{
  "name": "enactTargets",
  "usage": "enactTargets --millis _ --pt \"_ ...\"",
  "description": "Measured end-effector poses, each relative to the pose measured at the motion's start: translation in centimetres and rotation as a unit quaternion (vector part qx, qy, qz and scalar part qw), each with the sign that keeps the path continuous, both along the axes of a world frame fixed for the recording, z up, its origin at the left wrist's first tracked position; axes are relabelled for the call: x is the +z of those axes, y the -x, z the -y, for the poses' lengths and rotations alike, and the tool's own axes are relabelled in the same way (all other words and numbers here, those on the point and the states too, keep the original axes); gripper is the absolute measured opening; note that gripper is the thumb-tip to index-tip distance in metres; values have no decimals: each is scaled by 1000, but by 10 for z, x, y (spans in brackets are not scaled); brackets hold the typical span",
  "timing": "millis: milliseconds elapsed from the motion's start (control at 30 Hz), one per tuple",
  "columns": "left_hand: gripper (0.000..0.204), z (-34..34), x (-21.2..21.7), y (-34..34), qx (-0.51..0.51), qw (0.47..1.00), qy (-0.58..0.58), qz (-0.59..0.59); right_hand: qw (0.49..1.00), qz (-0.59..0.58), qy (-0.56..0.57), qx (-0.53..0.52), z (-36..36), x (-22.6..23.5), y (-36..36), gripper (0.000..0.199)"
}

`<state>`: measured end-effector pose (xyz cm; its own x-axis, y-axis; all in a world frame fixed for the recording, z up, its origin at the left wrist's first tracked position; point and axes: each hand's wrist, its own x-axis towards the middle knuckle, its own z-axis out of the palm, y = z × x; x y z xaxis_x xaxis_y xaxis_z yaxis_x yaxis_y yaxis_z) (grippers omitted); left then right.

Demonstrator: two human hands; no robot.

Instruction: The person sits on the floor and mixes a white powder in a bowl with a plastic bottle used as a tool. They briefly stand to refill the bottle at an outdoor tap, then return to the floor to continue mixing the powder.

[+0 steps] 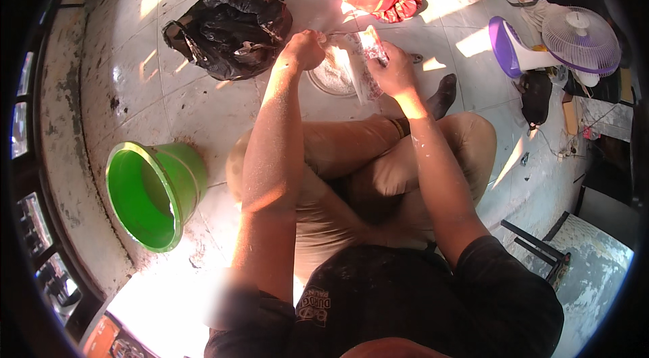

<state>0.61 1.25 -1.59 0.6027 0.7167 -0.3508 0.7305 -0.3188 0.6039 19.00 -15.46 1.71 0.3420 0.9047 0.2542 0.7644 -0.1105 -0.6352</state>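
With the grip of our right hand [394,73] we pinch a red-printed plastic bag [366,74] above the right side of a round container [330,93] on the floor [277,104]. Our left hand [305,50] is curled closed near the container, beside a black bag [233,30]; we cannot tell what its fingers pinch.

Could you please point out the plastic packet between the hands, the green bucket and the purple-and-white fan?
Plastic packet [366,73]: head view, on its middle.
Green bucket [186,172]: head view, on its outer side wall.
Purple-and-white fan [579,39]: head view, on its round grille.
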Motion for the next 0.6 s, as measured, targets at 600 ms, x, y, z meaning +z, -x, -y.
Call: enactTargets --millis 600 --pt "40 -3 -4 0 48 996 -50 -51 998 -48 -7 -37 0 2 2 23"
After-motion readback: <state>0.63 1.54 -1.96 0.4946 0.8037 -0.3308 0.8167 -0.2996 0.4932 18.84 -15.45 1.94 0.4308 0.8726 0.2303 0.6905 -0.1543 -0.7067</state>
